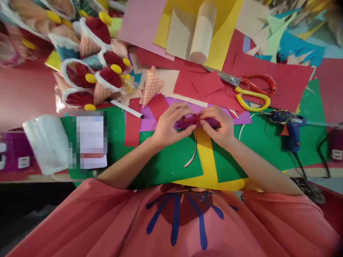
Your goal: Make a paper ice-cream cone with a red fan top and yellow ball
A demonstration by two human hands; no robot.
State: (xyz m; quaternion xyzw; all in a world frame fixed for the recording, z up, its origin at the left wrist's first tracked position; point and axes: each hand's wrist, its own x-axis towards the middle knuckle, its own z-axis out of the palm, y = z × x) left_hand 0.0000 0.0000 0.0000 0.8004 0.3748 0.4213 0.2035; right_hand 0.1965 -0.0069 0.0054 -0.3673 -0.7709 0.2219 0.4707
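Over the purple sheet (150, 123), my left hand (174, 125) and my right hand (218, 125) meet at their fingertips. Between them they pinch a small red piece (197, 119), perhaps paper or felt; its exact shape is mostly covered by the fingers. Both hands are closed on it. A thin pale strip (190, 159) lies just below, on the green and yellow sheets. Left of my left hand are red strips (132, 128), a checked fabric cone (152, 86) and a white marker (127, 109).
Scissors (238, 82) with red and yellow handles lie on red sheets behind my right hand. At right is a blue glue gun (292, 132). Fabric cones with white trim (80, 60) crowd the left back. A white roll (204, 32) and colored scraps (294, 43) lie farther back.
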